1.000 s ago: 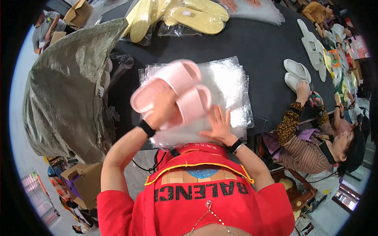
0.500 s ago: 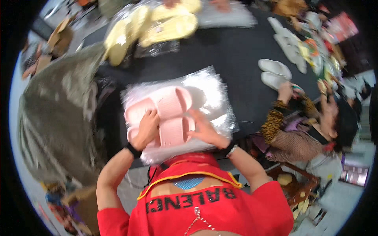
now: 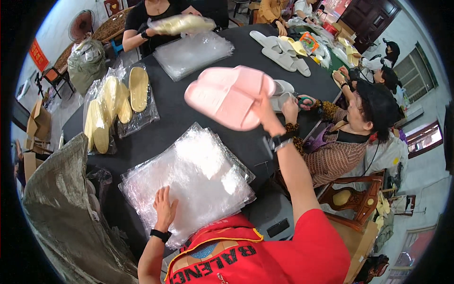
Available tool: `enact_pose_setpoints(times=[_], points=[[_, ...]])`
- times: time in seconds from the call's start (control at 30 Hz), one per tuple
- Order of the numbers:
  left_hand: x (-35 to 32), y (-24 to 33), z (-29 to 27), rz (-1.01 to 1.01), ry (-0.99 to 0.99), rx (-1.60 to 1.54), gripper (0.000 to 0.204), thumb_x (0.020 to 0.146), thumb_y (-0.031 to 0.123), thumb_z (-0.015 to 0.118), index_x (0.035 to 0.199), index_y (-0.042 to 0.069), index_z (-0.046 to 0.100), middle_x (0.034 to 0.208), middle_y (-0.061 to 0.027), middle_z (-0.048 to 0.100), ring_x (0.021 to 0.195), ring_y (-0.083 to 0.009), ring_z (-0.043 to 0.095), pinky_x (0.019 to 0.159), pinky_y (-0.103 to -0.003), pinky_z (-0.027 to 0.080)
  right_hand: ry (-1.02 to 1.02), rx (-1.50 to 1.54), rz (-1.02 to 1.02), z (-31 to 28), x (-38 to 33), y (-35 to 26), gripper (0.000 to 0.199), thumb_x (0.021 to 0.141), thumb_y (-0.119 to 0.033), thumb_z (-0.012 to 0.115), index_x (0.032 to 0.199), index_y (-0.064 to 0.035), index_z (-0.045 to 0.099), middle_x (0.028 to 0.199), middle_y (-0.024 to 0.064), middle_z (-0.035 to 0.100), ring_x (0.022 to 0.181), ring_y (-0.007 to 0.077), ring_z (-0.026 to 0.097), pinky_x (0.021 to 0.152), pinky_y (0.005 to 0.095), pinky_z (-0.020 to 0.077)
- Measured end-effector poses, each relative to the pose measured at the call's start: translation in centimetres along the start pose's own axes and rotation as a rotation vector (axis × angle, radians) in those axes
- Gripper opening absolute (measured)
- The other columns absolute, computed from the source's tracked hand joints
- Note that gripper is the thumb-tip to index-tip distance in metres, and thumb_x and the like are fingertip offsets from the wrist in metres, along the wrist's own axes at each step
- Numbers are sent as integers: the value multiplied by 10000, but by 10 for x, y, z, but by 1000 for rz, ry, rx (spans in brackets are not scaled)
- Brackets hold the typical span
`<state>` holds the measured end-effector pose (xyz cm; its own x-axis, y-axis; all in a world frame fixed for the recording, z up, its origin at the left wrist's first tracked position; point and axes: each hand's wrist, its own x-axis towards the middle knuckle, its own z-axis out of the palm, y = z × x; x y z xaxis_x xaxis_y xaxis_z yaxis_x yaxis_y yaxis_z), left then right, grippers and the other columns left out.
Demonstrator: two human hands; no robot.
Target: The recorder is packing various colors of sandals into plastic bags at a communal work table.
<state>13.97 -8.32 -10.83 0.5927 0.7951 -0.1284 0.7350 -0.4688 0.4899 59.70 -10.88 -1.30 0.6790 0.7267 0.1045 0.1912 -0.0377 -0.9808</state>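
A pair of pink slide slippers [image 3: 220,97] is lifted over the dark table, soles side by side, held out ahead and to the right. My right hand [image 3: 268,113] grips them at the strap end; its fingertips are partly hidden behind the slippers. Close to me lies a stack of clear plastic bags [image 3: 189,175], shiny and slightly fanned at the edges. Flat on the stack's near left part rests my left hand [image 3: 164,208], fingers stretched and nothing held.
Yellow slippers [image 3: 111,97] in clear bags lie at the left, beside a large grey-green sack [image 3: 52,199]. Across the table a person holds bagged yellow slippers [image 3: 182,23] near more plastic bags [image 3: 194,54]. A person at the right handles green-handled scissors [image 3: 305,101] near white slippers [image 3: 281,90].
The pink slippers have risen off the bag stack and moved forward and right in my right hand. My left hand has left them and now lies on the bags. The view has tilted up.
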Motion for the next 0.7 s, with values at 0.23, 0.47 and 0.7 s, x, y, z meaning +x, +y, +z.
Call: enact_pose_setpoints(times=[0.23, 0.47, 0.7], points=[[10, -25, 4, 33, -56, -4, 456, 722, 145, 627, 1161, 136, 504, 1264, -116, 428, 1172, -333, 370, 894, -509, 330, -251, -330, 181, 7, 12, 27, 604, 804, -234, 614, 1302, -6, 358, 1208, 184, 492, 1088, 239, 496, 898, 301, 391], [40, -42, -31, -57, 284, 102, 456, 743, 150, 621, 1182, 171, 498, 1311, -126, 382, 1193, -362, 332, 940, -506, 280, -463, -301, 398, 42, -113, 83, 548, 846, -254, 570, 1284, 15, 379, 1227, 192, 485, 1087, 248, 506, 906, 315, 391], [38, -106, -39, -597, 409, -249, 686, 842, 448, 476, 1386, 147, 188, 1383, -244, 219, 1275, -418, 202, 1007, -529, 182, -442, -692, 379, 76, -144, 94, 692, 884, -475, 371, 1377, -24, 190, 1395, 209, 251, 1291, 332, 244, 1023, 478, 200]])
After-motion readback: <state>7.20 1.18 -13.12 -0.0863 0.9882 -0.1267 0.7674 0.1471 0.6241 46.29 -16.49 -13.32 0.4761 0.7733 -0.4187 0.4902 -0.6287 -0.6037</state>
